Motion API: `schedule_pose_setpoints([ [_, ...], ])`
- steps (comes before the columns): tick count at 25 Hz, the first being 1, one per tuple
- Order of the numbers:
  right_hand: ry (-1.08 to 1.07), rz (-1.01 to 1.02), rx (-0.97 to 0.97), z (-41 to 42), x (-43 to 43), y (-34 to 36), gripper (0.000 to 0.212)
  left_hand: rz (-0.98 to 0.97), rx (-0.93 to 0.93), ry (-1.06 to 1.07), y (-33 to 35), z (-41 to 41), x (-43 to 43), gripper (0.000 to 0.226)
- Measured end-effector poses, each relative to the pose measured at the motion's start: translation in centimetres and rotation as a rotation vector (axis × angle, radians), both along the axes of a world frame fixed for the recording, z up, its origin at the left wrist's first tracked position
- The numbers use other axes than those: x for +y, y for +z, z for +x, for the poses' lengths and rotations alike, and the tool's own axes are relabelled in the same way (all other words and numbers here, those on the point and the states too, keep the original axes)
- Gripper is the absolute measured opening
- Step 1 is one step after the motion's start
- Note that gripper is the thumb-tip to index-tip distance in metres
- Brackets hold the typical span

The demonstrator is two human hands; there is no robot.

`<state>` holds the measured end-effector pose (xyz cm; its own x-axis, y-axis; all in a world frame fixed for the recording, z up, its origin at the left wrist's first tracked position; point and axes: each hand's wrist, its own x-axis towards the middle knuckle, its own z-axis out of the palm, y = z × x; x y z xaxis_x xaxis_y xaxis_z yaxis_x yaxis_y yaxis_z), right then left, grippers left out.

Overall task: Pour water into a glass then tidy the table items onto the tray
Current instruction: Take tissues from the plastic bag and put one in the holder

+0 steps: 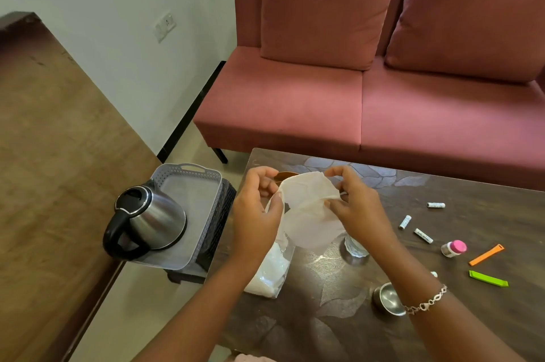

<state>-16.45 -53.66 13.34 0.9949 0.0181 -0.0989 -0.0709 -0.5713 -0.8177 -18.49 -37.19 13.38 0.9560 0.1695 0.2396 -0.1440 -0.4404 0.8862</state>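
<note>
Both hands are raised over the dark patterned tabletop (477, 214), a little apart. The left hand (256, 208) and the right hand (359, 208) each pinch an edge of a thin white sheet (309, 208) that hangs limp between them; whether it is paper or cloth I cannot tell. Under it lies a clear plastic bag with white contents (271, 270).

The clear drinking glass (355, 246) stands on the tabletop just below the right hand and is partly hidden by it. It appears to hold water, so the pouring looks done. The stainless-steel kettle with a black handle (150, 220) already sits in the grey perforated plastic tray (188, 176), which rests on a dark woven stool (227, 202) beside the tabletop's left edge. Nothing else shows in the tray.

The tidying, then, seems barely begun — most of the items are out on the tabletop:
- three small white batteries (405, 222)
- a small jar with a pink lid (454, 248)
- an orange plastic clip (486, 254)
- a green plastic clip (488, 278)
- a small steel bowl (387, 298) near the right wrist
- the bag and the glass

I cannot tell whether the sheet is being folded for the tray or drawn out of the bag.
</note>
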Motion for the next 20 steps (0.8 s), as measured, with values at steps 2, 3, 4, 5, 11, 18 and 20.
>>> schedule_pose_setpoints([
  [2, 0.005, 0.012, 0.005, -0.1, 0.0, 0.0, 0.040, 0.015, 0.008, -0.043, 0.6, 0.0, -0.7, 0.035],
  [3, 0.008, 0.050, 0.012, -0.1, 0.0, 0.0, 0.039, 0.024, 0.007, -0.077, 0.7, -0.2, -1.2, 0.035],
  [4, 0.005, 0.125, 0.029, -0.2, 0.0, 0.0, 0.037, 0.038, 0.005, -0.112, 0.8, -0.6, -1.7, 0.034],
  [5, -0.006, 0.229, 0.050, -0.3, 0.1, 0.1, 0.033, 0.065, -0.001, -0.146, 0.7, -0.9, -2.2, 0.032],
  [11, -0.105, 0.526, 0.148, -0.2, 0.1, 0.4, 0.015, 0.362, -0.177, -0.284, -0.8, -2.9, -4.6, 0.024],
  [18, 0.026, 0.200, -0.061, 0.6, -1.5, 1.5, 0.019, 0.045, -0.094, -0.043, -0.8, -2.5, -2.6, 0.014],
  [20, 0.095, 0.179, -0.096, 1.0, -2.2, 2.6, 0.024, -0.140, 0.001, 0.108, -0.7, -0.8, -0.9, 0.020],
])
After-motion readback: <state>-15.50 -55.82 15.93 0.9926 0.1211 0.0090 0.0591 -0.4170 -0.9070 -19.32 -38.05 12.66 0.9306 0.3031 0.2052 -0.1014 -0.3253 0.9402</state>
